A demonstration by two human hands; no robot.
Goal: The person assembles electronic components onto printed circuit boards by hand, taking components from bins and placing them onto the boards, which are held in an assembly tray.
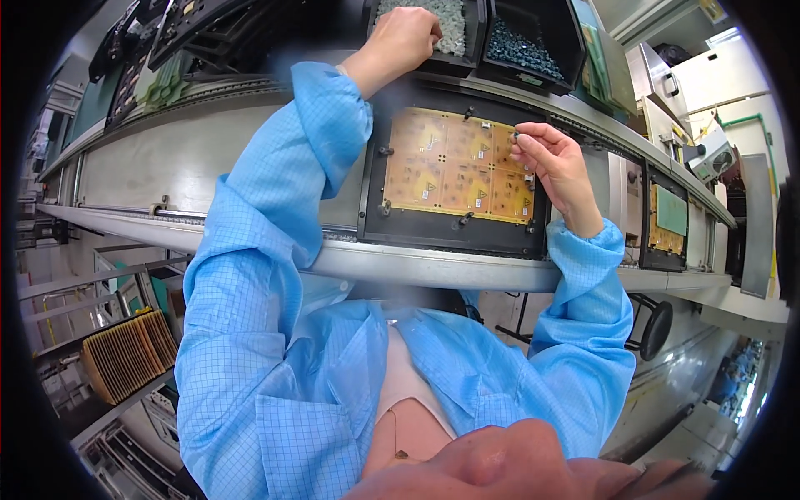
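My left hand (402,40) is closed at the bin of small white parts (451,27), its fingers curled down and partly hidden. What they hold, if anything, does not show. Over the upper right corner of a yellow-tan circuit board panel (429,171), my right hand (560,163) pinches a small dark component (517,135) between thumb and forefinger. The panel is divided into several sections and lies flat in a black carrier frame (375,223), with black clips around its edges. Beside the white parts stands a black bin (557,73) of small blue parts (521,48).
The carrier sits on a metal conveyor rail (433,265). Further right along it lies another carrier with a green sheet (670,212). Green boards (606,67) stand behind the bins. A rack of upright brown boards (129,357) is at lower left.
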